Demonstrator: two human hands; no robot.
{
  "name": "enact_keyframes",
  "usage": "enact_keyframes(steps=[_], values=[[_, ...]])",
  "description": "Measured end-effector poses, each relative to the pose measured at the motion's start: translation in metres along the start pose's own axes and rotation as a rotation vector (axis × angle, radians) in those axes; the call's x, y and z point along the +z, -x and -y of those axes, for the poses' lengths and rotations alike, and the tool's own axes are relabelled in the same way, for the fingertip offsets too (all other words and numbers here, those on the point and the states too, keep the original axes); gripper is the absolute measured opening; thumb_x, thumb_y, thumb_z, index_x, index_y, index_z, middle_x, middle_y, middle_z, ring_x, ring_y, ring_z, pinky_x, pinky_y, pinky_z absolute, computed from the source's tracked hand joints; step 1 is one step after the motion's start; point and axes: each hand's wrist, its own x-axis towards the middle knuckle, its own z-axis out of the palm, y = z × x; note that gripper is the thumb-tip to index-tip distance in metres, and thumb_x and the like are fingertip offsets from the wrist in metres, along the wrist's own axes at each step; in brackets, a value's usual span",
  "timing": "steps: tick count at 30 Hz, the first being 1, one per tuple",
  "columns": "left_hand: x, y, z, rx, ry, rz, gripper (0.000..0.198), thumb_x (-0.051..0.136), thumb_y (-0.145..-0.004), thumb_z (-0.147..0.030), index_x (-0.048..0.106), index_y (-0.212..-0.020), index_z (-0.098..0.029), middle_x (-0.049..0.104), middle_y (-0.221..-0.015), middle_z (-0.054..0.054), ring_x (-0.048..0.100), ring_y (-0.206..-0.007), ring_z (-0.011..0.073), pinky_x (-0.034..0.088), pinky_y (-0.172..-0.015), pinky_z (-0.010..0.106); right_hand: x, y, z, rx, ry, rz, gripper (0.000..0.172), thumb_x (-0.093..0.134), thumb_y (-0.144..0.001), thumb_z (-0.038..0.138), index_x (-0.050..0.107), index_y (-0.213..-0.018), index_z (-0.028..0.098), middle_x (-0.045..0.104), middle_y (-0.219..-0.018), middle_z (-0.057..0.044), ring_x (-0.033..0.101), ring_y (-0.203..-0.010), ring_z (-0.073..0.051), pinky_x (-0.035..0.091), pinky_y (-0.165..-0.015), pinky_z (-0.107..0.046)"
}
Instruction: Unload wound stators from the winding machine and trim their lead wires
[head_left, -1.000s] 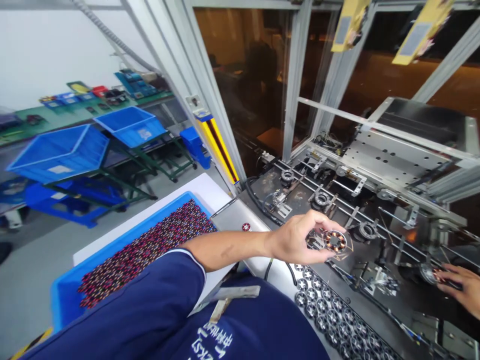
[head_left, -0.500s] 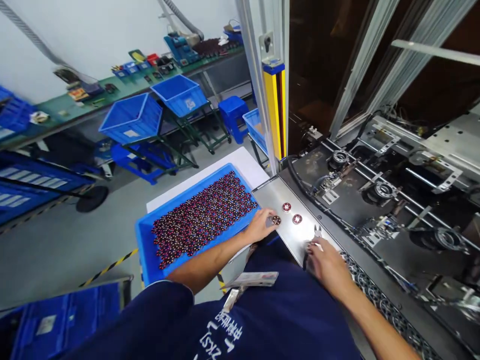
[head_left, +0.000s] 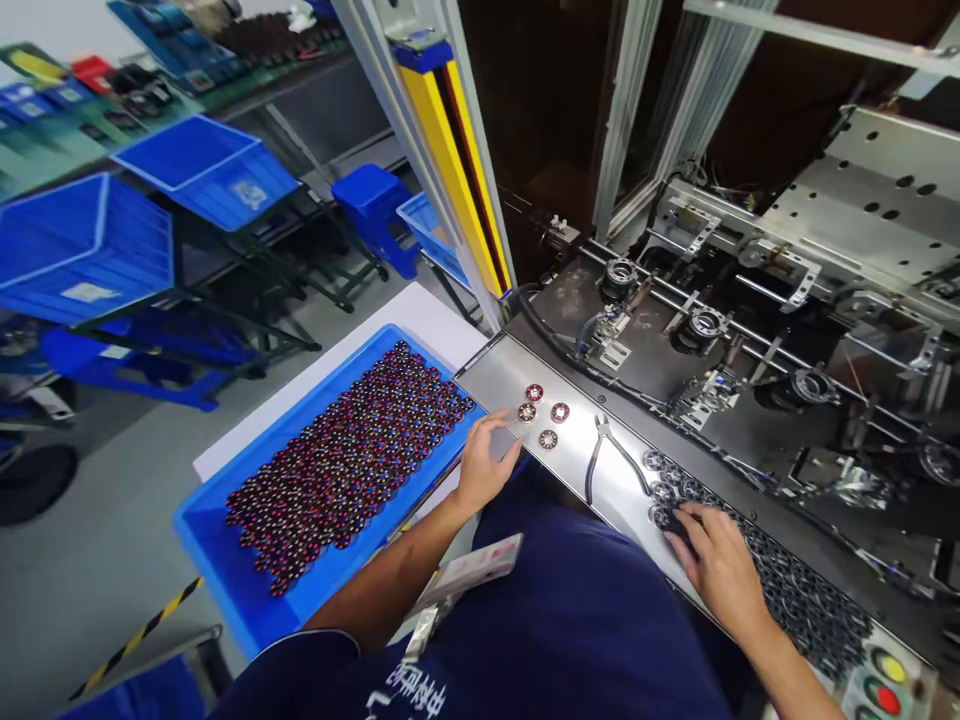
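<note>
My left hand (head_left: 484, 462) rests on the near edge of a steel ledge (head_left: 577, 470), fingers loosely curled and pointing at several small round wound stators (head_left: 541, 412) lying there; nothing shows in it. My right hand (head_left: 716, 562) lies farther right, fingertips down on a row of round metal parts (head_left: 664, 492) at the ledge's edge. Side cutters (head_left: 600, 448) lie on the ledge between my hands. A blue tray (head_left: 225, 545) to the left is packed with several red and dark stators (head_left: 345, 462).
Behind the ledge runs a machine bed (head_left: 757, 340) with rails, round fixtures and cables. A yellow light-curtain post (head_left: 457, 160) stands at its left corner. Blue bins (head_left: 202, 170) on green stands fill the floor to the left. Coloured buttons (head_left: 889, 680) sit at bottom right.
My left hand let go of a stator on the ledge and drew back slightly. My right hand moved right from the cutters to the row of metal parts. The view tilted down.
</note>
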Motion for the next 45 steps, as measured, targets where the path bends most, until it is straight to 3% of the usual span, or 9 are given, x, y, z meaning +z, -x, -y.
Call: enact_keyframes(steps=[4, 11, 15, 19, 24, 31, 37, 41, 45], values=[[0.004, -0.005, -0.031, 0.039, 0.117, 0.068, 0.032, 0.074, -0.084, -0.024, 0.055, -0.11, -0.02, 0.07, -0.126, 0.014, 0.065, -0.123, 0.0261, 0.05, -0.108, 0.05, 0.011, 0.022, 0.003, -0.001, 0.028, 0.028, 0.017, 0.059, -0.099, 0.022, 0.067, -0.111, 0.013, 0.066, -0.107, -0.015, 0.06, -0.096, -0.027, 0.051, -0.079, -0.042], [0.015, -0.014, -0.085, -0.08, 0.372, 0.384, 0.027, 0.075, -0.081, -0.027, 0.066, -0.105, -0.019, 0.073, -0.121, 0.012, 0.065, -0.119, 0.0251, 0.046, -0.111, 0.047, 0.014, -0.001, 0.013, -0.089, -0.066, 0.015, 0.015, 0.054, -0.099, 0.017, 0.068, -0.104, 0.017, 0.07, -0.101, -0.01, 0.062, -0.09, -0.025, 0.049, -0.079, -0.039], [0.032, -0.009, -0.109, -0.269, 0.604, 0.696, 0.041, 0.084, -0.073, -0.039, 0.072, -0.106, -0.018, 0.076, -0.104, 0.009, 0.069, -0.094, 0.0209, 0.054, -0.094, 0.039, -0.003, -0.029, 0.019, -0.113, -0.201, -0.089, 0.012, 0.058, -0.097, 0.02, 0.066, -0.106, 0.016, 0.069, -0.098, -0.011, 0.063, -0.09, -0.023, 0.054, -0.08, -0.039], [0.044, -0.01, -0.136, -0.483, 0.949, 0.911, 0.067, 0.077, -0.075, -0.066, 0.069, -0.116, -0.014, 0.071, -0.084, 0.007, 0.068, -0.07, 0.0158, 0.056, -0.072, 0.033, -0.036, -0.073, 0.038, -0.133, -0.368, -0.209, 0.032, 0.067, -0.091, 0.016, 0.059, -0.122, 0.014, 0.068, -0.11, -0.013, 0.063, -0.101, -0.023, 0.056, -0.088, -0.039], [0.034, -0.015, -0.159, -0.66, 1.269, 0.809, 0.074, 0.081, -0.07, -0.067, 0.059, -0.125, -0.022, 0.068, -0.086, 0.003, 0.068, -0.075, 0.013, 0.053, -0.076, 0.029, -0.066, -0.112, 0.058, -0.183, -0.454, -0.314, 0.037, 0.069, -0.089, 0.01, 0.059, -0.125, 0.013, 0.068, -0.109, -0.013, 0.063, -0.099, -0.022, 0.054, -0.087, -0.039], [0.029, -0.018, -0.163, -0.701, 1.409, 0.662, 0.067, 0.089, -0.065, -0.058, 0.059, -0.111, -0.019, 0.071, -0.082, 0.001, 0.072, -0.073, 0.0144, 0.054, -0.073, 0.027, -0.066, -0.122, 0.068, -0.157, -0.418, -0.416, 0.038, 0.072, -0.084, 0.002, 0.063, -0.12, 0.014, 0.066, -0.101, -0.011, 0.06, -0.093, -0.021, 0.05, -0.083, -0.038], [0.029, -0.029, -0.158, -0.608, 1.396, 0.676, 0.063, 0.092, -0.066, -0.05, 0.06, -0.108, -0.016, 0.074, -0.077, 0.002, 0.073, -0.066, 0.015, 0.055, -0.064, 0.024, -0.093, -0.133, 0.048, -0.043, -0.704, -0.068, 0.028, 0.058, -0.099, 0.019, 0.072, -0.121, 0.026, 0.058, -0.142, -0.012, 0.066, -0.117, -0.023, 0.058, -0.092, -0.034], [0.023, -0.039, -0.155, -0.53, 1.399, 0.805, 0.061, 0.094, -0.064, -0.045, 0.061, -0.105, -0.015, 0.074, -0.077, 0.004, 0.075, -0.067, 0.0183, 0.058, -0.063, 0.026, -0.106, -0.15, 0.029, 0.031, -1.005, 0.3, 0.023, 0.058, -0.1, 0.029, 0.081, -0.1, 0.029, 0.058, -0.148, -0.009, 0.074, -0.106, -0.022, 0.062, -0.09, -0.033], [0.019, -0.05, -0.155, -0.442, 1.386, 0.94, 0.057, 0.094, -0.064, -0.043, 0.064, -0.103, -0.015, 0.074, -0.086, 0.005, 0.075, -0.072, 0.0162, 0.059, -0.07, 0.028, -0.112, -0.167, 0.025, -0.079, -1.014, 0.464, 0.027, 0.058, -0.099, 0.038, 0.081, -0.09, 0.027, 0.059, -0.147, -0.01, 0.07, -0.118, -0.03, 0.058, -0.1, -0.047]])
